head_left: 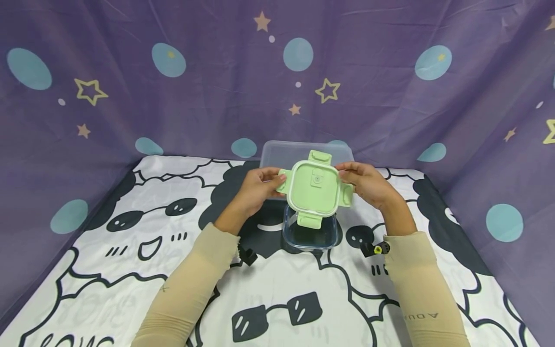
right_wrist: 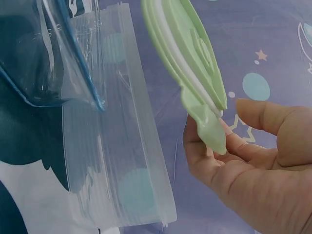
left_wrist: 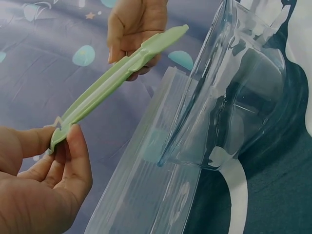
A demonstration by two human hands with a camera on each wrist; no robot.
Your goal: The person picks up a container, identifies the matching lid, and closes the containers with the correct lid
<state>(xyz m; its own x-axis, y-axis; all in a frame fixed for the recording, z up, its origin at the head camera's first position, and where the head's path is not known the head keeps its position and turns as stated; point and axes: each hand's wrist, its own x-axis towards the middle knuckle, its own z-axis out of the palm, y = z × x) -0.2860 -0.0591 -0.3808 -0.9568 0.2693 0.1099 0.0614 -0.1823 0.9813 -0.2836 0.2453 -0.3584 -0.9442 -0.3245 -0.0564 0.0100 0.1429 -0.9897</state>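
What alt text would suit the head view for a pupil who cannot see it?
A person's left hand and right hand hold up a light green lid, partly hiding a clear container. A larger translucent box stands behind, before a purple backdrop.

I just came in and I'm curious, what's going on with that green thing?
A person is holding a green lid up in the air with both hands, the left hand on one side and the right hand on the other. The lid isn't touching the small clear box, which sits on a cloth with cartoon faces. A bigger clear box is just behind the small one.
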